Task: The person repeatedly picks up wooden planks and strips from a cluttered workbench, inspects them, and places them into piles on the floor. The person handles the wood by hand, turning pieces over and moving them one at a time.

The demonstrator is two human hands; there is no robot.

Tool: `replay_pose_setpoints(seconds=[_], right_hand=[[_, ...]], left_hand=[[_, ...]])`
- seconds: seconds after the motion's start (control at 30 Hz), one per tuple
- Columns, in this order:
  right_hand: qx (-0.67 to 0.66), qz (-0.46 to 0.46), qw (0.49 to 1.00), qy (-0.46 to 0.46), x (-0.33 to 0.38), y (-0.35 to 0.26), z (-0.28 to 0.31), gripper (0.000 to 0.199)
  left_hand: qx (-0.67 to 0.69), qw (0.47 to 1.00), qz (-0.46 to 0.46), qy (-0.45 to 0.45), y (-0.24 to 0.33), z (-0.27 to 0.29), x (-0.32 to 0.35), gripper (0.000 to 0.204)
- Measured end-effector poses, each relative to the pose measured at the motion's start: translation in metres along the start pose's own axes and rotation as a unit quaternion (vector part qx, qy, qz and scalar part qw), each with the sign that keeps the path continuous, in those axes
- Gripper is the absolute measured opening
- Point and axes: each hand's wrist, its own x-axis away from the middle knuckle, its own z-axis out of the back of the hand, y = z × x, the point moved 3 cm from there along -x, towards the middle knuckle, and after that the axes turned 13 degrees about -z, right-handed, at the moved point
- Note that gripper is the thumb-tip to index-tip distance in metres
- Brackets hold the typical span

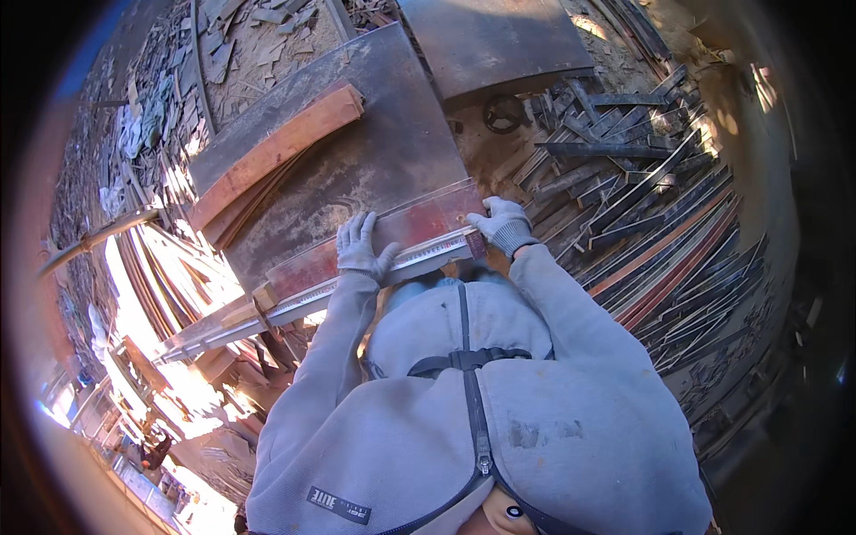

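Along the near edge of a dark metal table (383, 116) lies a reddish-brown board (419, 219). My left hand (358, 250), in a pale grey work glove, rests flat on this board with its fingers spread. At the board's right end is my right hand (505, 225), also gloved, its fingers bent over the end and closed on it. Just in front of the board runs a long metal rail with a ruler scale (410, 259), reaching out to the lower left. A thicker brown plank (281, 153) lies slantwise farther back on the table, with thin strips beside it.
A second metal tabletop (495, 45) stands beyond, with a dark handwheel (504, 114) below it. Heaps of dark wood strips (624, 165) cover the ground at right. Long offcuts (152, 285) lie at left, near a wooden pole (98, 236). Scrap pieces litter the far ground.
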Motion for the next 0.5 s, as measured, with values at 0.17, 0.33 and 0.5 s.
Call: replay_pose_setpoints(seconds=[0.17,0.33,0.5], right_hand=[[0.145,0.049,0.987,0.053,0.015,-0.033,0.034,0.035],[0.158,0.185,0.953,0.182,0.033,-0.055,0.073,0.034],[0.031,0.114,0.950,0.288,0.056,-0.065,0.136,0.042]], left_hand=[[-0.001,0.999,-0.042,-0.033,-0.011,0.018,-0.005,0.112],[-0.031,0.996,-0.087,-0.012,-0.006,0.034,-0.040,0.116],[-0.122,0.947,-0.189,0.229,0.041,0.103,-0.064,0.115]])
